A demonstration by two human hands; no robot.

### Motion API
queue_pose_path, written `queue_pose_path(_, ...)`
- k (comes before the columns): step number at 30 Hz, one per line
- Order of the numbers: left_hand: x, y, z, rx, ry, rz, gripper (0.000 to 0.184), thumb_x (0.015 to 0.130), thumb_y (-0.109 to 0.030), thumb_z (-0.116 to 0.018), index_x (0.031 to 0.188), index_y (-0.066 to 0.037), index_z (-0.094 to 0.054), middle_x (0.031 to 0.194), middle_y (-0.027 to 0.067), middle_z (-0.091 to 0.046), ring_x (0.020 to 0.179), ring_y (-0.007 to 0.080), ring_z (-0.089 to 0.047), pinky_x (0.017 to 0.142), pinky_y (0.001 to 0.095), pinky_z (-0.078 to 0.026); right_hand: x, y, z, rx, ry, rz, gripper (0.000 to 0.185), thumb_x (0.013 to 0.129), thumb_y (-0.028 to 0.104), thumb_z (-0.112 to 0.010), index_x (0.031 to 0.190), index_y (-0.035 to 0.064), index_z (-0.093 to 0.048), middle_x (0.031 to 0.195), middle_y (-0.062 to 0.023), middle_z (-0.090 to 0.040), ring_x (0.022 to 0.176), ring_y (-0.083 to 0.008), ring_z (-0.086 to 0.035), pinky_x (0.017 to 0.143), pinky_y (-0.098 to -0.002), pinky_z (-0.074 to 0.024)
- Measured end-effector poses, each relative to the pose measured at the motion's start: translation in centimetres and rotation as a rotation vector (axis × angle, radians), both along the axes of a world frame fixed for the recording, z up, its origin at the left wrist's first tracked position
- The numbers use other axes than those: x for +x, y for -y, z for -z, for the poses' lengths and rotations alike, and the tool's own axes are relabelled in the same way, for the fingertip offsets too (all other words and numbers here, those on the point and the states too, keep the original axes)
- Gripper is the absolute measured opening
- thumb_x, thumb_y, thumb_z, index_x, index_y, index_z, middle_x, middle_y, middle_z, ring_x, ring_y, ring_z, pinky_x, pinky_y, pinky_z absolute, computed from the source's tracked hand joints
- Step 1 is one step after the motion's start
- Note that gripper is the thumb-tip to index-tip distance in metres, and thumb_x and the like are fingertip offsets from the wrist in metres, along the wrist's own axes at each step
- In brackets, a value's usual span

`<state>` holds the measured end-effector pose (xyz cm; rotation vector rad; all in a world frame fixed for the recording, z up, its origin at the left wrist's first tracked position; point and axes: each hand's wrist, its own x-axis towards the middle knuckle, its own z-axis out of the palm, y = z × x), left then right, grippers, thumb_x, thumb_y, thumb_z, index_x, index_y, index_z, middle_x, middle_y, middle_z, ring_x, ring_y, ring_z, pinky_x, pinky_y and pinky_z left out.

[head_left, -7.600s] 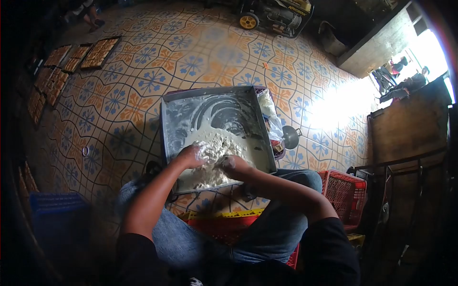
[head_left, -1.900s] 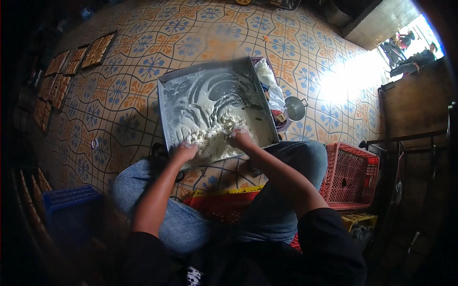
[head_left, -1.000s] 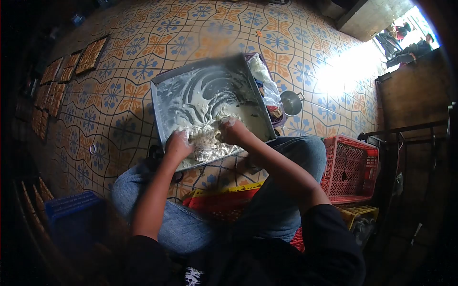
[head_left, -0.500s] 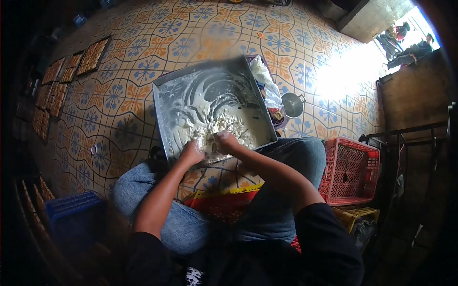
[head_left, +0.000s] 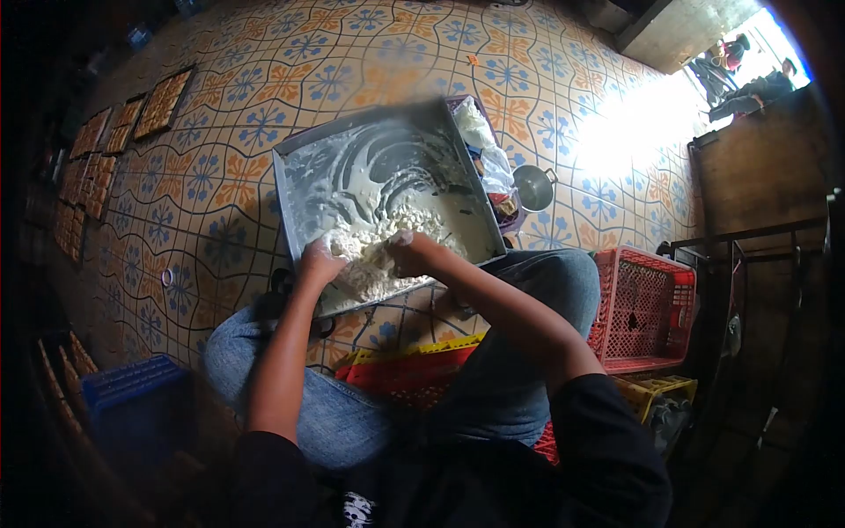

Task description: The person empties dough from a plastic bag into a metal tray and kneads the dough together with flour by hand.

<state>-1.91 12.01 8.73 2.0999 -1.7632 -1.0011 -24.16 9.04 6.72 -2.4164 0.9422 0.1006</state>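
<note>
A wide square metal pan (head_left: pixel 476 185) holds a lumpy, pale, wet dough (head_left: pixel 374 255) gathered along its near side. Smears of the same mix streak the pan's floor. My left hand (head_left: pixel 322 260) is at the left edge of the dough, its coated fingers curled into it. To the right, my right hand (head_left: pixel 414 254) is closed and pressed into the dough, knuckles up, with white mix on it. The fingertips of both hands are partly hidden in the dough.
Beside the pan are a crate with plastic bags (head_left: pixel 497 169) and a metal pot (head_left: pixel 533 188). A red crate (head_left: pixel 647 308) stands right, a blue crate (head_left: pixel 136 392) left. Trays of pieces (head_left: pixel 165 101) lie on the tiled floor (head_left: pixel 326 53). A red and yellow crate (head_left: pixel 409 365) sits between my legs.
My left hand has moved left and slightly up, away from the right hand, leaving more dough showing between them. The right hand stays nearly in place. The whole view has shifted slightly.
</note>
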Motion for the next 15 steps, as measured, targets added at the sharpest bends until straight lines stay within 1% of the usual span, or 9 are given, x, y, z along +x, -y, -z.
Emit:
queue_pose_path(1, -0.1, -0.1, -1.0, -0.076, 0.047, 0.008, 0.052, 0.064, -0.020, -0.069, 0.112, -0.005, -0.056, 0.100, 0.0222, -0.061, 0.097, 0.0367, -0.057, 0.080, 0.0402, -0.047, -0.3, 0.3, 1.2, -0.010, -0.076, 0.041, 0.022, 0.066, 0.022, -0.065, 0.079, 0.0037, -0.065, 0.079, -0.0125, -0.065, 0.075, -0.0261, -0.064, 0.062, -0.0386, -0.0518)
queue_pose_path(2, 0.2, 0.0, -0.2, -0.084, 0.185, 0.005, 0.054, 0.063, -0.018, -0.069, 0.113, -0.005, -0.054, 0.100, 0.0221, -0.061, 0.097, 0.0371, -0.057, 0.082, 0.0407, -0.047, -0.4, 0.5, 2.4, -0.095, -0.190, 0.119, 0.023, 0.068, 0.023, -0.065, 0.083, 0.0056, -0.066, 0.085, -0.0115, -0.065, 0.079, -0.0257, -0.064, 0.061, -0.0396, -0.0519)
queue_pose_path(5, -0.2, 0.4, -2.4, 0.047, 0.188, 0.124, 0.064, 0.062, -0.025, -0.070, 0.118, -0.001, -0.050, 0.106, 0.0222, -0.057, 0.106, 0.0349, -0.052, 0.090, 0.0395, -0.043, -1.2, 0.9, 1.0, -0.105, -0.273, 0.292, 0.028, 0.069, 0.031, -0.065, 0.084, 0.0078, -0.066, 0.091, -0.0129, -0.064, 0.080, -0.0300, -0.064, 0.064, -0.0409, -0.0515)
queue_pose_path(7, 0.0, 0.4, -0.1, -0.087, 0.184, 0.232, 0.072, 0.061, -0.022, -0.069, 0.126, -0.006, -0.044, 0.118, 0.0262, -0.049, 0.107, 0.0388, -0.051, 0.090, 0.0407, -0.043, -1.5, 0.8, 2.2, -0.394, 0.084, 0.362, 0.031, 0.069, 0.035, -0.066, 0.083, 0.0076, -0.065, 0.086, -0.0138, -0.063, 0.079, -0.0318, -0.063, 0.066, -0.0415, -0.0507)
queue_pose_path(9, -0.1, -0.3, 2.7, -0.234, 0.145, 0.279, 0.079, 0.059, -0.019, -0.069, 0.132, -0.012, -0.040, 0.127, 0.0292, -0.042, 0.103, 0.0417, -0.053, 0.087, 0.0427, -0.045, -1.4, 1.1, 5.1, -0.449, 0.308, 0.339, 0.034, 0.068, 0.038, -0.066, 0.082, 0.0074, -0.065, 0.082, -0.0147, -0.063, 0.078, -0.0332, -0.062, 0.069, -0.0418, -0.0499)
queue_pose_path(10, -0.6, -0.8, 3.3, -0.168, 0.075, 0.279, 0.081, 0.059, -0.019, -0.068, 0.134, -0.015, -0.037, 0.134, 0.0304, -0.031, 0.106, 0.0436, -0.050, 0.090, 0.0428, -0.043, -1.1, 1.5, 8.5, -0.361, 0.350, 0.288, 0.035, 0.068, 0.040, -0.067, 0.081, 0.0074, -0.065, 0.079, -0.0153, -0.062, 0.077, -0.0338, -0.061, 0.069, -0.0418, -0.0495)
queue_pose_path(13, -2.6, -2.2, 4.1, -0.041, 0.171, 0.284, 0.080, 0.060, -0.020, -0.069, 0.133, -0.015, -0.038, 0.134, 0.0296, -0.033, 0.108, 0.0412, -0.049, 0.092, 0.0417, -0.042, 0.5, 0.8, 12.6, -0.308, 0.432, 0.203, 0.024, 0.065, 0.027, -0.062, 0.076, 0.0054, -0.062, 0.075, -0.0159, -0.061, 0.073, -0.0337, -0.060, 0.067, -0.0412, -0.0489)
queue_pose_path(14, -2.6, -2.6, 6.5, -0.084, 0.228, 0.302, 0.077, 0.061, -0.019, -0.069, 0.132, -0.015, -0.040, 0.132, 0.0273, -0.036, 0.107, 0.0389, -0.051, 0.090, 0.0409, -0.043, 1.0, 0.4, 13.4, -0.302, 0.446, 0.189, 0.021, 0.063, 0.023, -0.061, 0.074, 0.0047, -0.061, 0.073, -0.0161, -0.060, 0.072, -0.0337, -0.059, 0.066, -0.0410, -0.0487)
queue_pose_path(15, -2.5, -2.5, 6.9, -0.029, 0.216, 0.311, 0.075, 0.061, -0.018, -0.069, 0.131, -0.015, -0.041, 0.131, 0.0264, -0.038, 0.107, 0.0385, -0.051, 0.089, 0.0409, -0.044, 1.3, -0.4, 11.4, -0.242, 0.428, 0.177, 0.018, 0.062, 0.018, -0.059, 0.072, 0.0039, -0.060, 0.073, -0.0163, -0.060, 0.072, -0.0338, -0.059, 0.065, -0.0410, -0.0485)
